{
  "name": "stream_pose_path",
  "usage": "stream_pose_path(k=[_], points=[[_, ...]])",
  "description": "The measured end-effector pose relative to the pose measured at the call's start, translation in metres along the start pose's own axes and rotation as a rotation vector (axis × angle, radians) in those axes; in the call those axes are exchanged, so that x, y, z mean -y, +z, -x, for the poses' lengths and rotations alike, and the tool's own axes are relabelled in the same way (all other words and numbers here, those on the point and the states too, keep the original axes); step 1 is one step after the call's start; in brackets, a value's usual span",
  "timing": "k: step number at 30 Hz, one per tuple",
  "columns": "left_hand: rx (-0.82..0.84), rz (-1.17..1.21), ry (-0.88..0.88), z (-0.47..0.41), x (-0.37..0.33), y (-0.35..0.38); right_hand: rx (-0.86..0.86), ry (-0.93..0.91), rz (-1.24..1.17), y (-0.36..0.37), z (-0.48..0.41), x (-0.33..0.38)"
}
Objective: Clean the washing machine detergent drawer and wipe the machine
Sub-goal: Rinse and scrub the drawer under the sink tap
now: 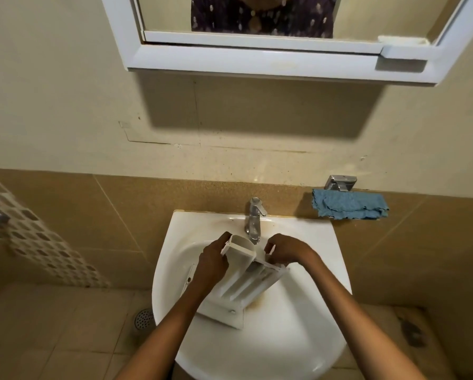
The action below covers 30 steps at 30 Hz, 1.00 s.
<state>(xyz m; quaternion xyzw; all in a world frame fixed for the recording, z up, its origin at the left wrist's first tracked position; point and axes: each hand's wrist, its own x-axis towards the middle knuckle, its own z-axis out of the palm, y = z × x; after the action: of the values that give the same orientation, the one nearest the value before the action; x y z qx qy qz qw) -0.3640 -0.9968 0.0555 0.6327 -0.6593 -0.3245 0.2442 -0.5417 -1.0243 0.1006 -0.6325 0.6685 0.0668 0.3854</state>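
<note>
Detergent drawer [243,282] sits tilted in the white sink [298,325], far end raised just under the faucet [254,218] at 12 o'clock, front panel down toward 6. Left hand [212,263] is wrapped round the drawer's 9 o'clock side, and right hand [284,249] pinches its rim at 2 o'clock, fingers curled. Blue cloth [350,204] lies on the tile ledge at 2 o'clock from the basin, well apart, with a mirror cabinet [257,58] hanging above at 12

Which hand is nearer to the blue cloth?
Right. The right hand holds the drawer below-left of the blue cloth; the left hand holds it further left.
</note>
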Motion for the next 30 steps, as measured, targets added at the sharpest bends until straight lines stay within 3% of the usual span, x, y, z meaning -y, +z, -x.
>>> stream_pose_path(k=[11, 24, 30], points=[[0.012, 0.020, -0.027, -0.002, 0.001, 0.001, -0.144, 0.003, 0.213, 0.022, -0.024, 0.002], [-0.003, 0.002, -0.022, 0.001, 0.000, 0.001, 0.167, -0.006, 0.107, -0.012, -0.013, 0.006], [-0.003, 0.001, -0.016, 0.002, -0.001, 0.001, 0.012, -0.084, 0.063, -0.003, -0.014, -0.003]])
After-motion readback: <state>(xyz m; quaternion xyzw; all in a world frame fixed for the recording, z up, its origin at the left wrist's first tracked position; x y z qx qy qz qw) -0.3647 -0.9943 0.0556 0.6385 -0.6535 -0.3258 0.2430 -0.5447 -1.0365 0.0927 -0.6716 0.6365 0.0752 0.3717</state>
